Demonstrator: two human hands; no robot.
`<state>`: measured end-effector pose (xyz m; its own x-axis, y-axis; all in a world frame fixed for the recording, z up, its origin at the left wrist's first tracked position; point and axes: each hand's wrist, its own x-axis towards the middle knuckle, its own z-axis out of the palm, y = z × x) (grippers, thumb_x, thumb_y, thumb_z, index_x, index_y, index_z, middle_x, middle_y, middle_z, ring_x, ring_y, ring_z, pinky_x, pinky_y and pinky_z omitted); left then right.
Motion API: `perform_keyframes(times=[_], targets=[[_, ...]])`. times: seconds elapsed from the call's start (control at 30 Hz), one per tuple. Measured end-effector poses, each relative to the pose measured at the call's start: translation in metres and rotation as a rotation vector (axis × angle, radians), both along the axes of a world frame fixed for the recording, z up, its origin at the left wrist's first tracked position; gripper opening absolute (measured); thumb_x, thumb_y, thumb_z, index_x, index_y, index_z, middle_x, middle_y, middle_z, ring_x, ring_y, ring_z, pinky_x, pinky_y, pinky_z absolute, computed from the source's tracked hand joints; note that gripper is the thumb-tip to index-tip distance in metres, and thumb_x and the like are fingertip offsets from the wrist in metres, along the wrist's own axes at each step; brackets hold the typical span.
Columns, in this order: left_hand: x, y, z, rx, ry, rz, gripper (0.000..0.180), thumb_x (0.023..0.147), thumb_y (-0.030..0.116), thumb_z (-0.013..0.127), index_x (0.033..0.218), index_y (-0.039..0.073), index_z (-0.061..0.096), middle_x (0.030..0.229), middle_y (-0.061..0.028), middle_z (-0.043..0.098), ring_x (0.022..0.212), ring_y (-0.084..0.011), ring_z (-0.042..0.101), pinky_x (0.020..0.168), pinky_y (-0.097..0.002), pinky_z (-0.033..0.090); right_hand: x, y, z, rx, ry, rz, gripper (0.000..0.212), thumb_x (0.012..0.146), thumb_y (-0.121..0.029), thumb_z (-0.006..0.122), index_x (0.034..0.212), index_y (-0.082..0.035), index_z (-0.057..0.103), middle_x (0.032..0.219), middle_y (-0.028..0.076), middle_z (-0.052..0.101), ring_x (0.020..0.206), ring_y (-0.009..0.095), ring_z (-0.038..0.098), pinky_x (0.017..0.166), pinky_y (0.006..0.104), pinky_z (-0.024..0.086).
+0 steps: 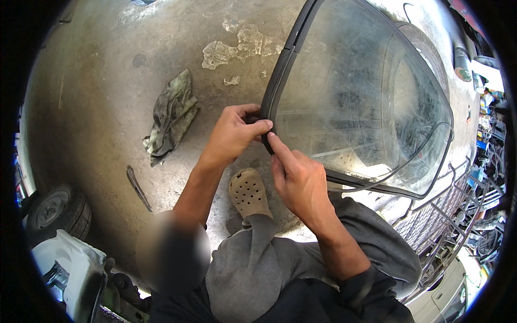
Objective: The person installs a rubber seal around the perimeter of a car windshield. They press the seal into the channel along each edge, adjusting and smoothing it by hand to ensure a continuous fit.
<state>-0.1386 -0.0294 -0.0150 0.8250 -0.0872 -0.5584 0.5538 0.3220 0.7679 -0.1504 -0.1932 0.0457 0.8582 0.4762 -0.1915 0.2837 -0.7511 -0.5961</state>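
Observation:
A large curved windshield (pixel 355 86) with a black rubber seal (pixel 280 70) around its rim stands tilted at the upper right. My left hand (pixel 234 132) pinches the seal at its near left corner, thumb on the face, fingers behind the edge. My right hand (pixel 299 175) is at the same corner, index fingertip pressing the seal close to the left thumb. Its thumb is bent below, and the other fingers are curled, partly hidden. A thin dark cord (pixel 412 161) loops across the lower right of the glass and runs along the bottom edge toward my right hand.
A crumpled, stained cloth (pixel 173 116) and a dark narrow tool-like piece (pixel 138 188) lie on the concrete floor. A wheel (pixel 56 210) stands at left. A metal mesh rack (pixel 431 231) and cluttered parts line the right. My clog-shod foot (pixel 249 192) is below my hands.

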Motion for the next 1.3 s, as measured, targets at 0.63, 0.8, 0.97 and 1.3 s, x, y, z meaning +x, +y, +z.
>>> perform_keyframes(times=[0.63, 0.8, 0.97, 1.3], targets=[[-0.022, -0.024, -0.020, -0.109, -0.037, 0.180, 0.017, 0.082, 0.007, 0.060, 0.095, -0.004, 0.059, 0.086, -0.0054, 0.061, 0.076, -0.0129, 0.061, 0.071, -0.0270, 0.052, 0.010, -0.024, 0.003, 0.028, 0.067, 0.176, 0.043, 0.076, 0.000, 0.062, 0.118, -0.009, 0.059, 0.070, 0.013, 0.060, 0.061, 0.030, 0.060, 0.054, 0.0392, 0.047], [-0.024, -0.015, -0.009, -0.268, 0.018, 0.144, 0.021, 0.083, 0.004, 0.062, 0.102, -0.005, 0.059, 0.092, -0.0082, 0.063, 0.083, -0.0148, 0.062, 0.074, -0.0291, 0.054, 0.002, -0.035, -0.006, 0.028, -0.075, 0.214, 0.044, 0.075, -0.001, 0.063, 0.119, -0.009, 0.058, 0.066, 0.009, 0.056, 0.057, 0.027, 0.058, 0.050, 0.0370, 0.047], [-0.028, -0.016, -0.007, -0.244, 0.005, 0.134, 0.025, 0.082, 0.003, 0.065, 0.104, -0.006, 0.058, 0.094, -0.0098, 0.063, 0.085, -0.0162, 0.063, 0.075, -0.0298, 0.055, 0.002, -0.034, -0.002, -0.029, -0.015, 0.268, 0.049, 0.075, -0.007, 0.059, 0.124, -0.008, 0.052, 0.073, 0.013, 0.057, 0.063, 0.032, 0.061, 0.053, 0.0414, 0.048], [-0.030, -0.022, -0.018, -0.293, -0.052, 0.199, 0.023, 0.080, 0.003, 0.066, 0.100, -0.005, 0.058, 0.088, -0.0091, 0.064, 0.079, -0.0151, 0.063, 0.071, -0.0289, 0.055, 0.001, -0.026, -0.005, -0.053, 0.008, 0.267, 0.040, 0.078, 0.001, 0.056, 0.118, -0.002, 0.054, 0.077, 0.017, 0.060, 0.065, 0.035, 0.060, 0.054, 0.0416, 0.048]])
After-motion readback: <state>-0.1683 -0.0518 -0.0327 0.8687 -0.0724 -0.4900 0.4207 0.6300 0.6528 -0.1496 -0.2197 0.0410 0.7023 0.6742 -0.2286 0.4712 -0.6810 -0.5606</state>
